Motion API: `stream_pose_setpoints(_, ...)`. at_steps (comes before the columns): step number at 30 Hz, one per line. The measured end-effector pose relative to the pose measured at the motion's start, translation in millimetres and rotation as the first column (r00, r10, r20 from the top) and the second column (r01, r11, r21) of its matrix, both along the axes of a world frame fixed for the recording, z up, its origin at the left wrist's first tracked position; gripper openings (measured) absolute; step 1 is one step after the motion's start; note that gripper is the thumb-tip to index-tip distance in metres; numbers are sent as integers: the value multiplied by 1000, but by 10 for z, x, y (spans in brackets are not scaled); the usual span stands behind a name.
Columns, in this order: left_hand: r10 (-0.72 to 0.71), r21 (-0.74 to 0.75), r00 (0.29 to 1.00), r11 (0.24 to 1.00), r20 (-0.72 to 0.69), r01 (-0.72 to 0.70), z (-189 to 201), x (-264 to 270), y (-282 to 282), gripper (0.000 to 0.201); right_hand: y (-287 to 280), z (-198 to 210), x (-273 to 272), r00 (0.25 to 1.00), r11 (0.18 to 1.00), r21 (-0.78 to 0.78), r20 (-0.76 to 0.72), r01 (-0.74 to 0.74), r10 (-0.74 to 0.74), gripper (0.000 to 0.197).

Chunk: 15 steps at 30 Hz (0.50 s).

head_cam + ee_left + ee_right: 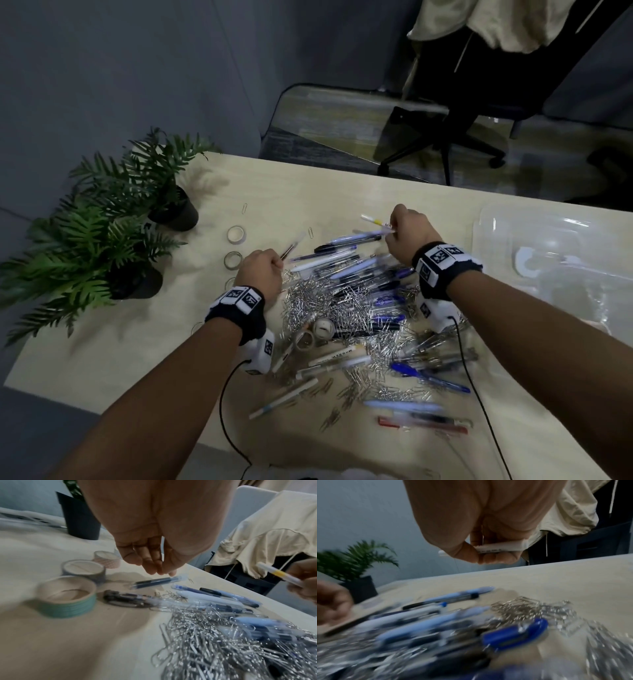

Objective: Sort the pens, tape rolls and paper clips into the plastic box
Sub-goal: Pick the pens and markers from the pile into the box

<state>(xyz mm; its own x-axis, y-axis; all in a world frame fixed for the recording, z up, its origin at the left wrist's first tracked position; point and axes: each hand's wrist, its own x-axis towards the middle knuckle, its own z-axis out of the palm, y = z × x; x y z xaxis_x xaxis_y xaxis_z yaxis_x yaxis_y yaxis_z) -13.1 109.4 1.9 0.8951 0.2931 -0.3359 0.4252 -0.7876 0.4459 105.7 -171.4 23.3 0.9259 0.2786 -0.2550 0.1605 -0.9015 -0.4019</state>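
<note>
Only head view: plastic box (561, 260) | right hand (409, 236) grips white pen (373, 220) | left hand (262, 270) pinches dark pen (291, 248)

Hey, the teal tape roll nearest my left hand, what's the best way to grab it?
The teal tape roll lies flat on the table, open core up, apart from the other rolls. Probably best from straight above: thumb inside the core, fingertips on the outer wall, pinching the near rim. Its low, wide wall offers little for a side grip.

The only lettering I can make out is "MARKER", printed in dark capitals along the white barrel of a marker pen (337, 356) lying in the pile on the pale wooden table (144, 346).

The black-and-white square tags on my wristbands (241, 298) carry coded patterns, no words.
</note>
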Motion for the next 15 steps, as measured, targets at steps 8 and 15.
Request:
stream_pose_setpoints(8,16,-34,1000,999,6,-16,-35,-461,44,22,-20,180,-830,996,998,-30,-72,-56,54,16)
stream_pose_setpoints(15,-127,-49,992,991,-14,126,-57,-900,-147,22,-79,107,-1535,981,987,-115,-169,-116,95,18)
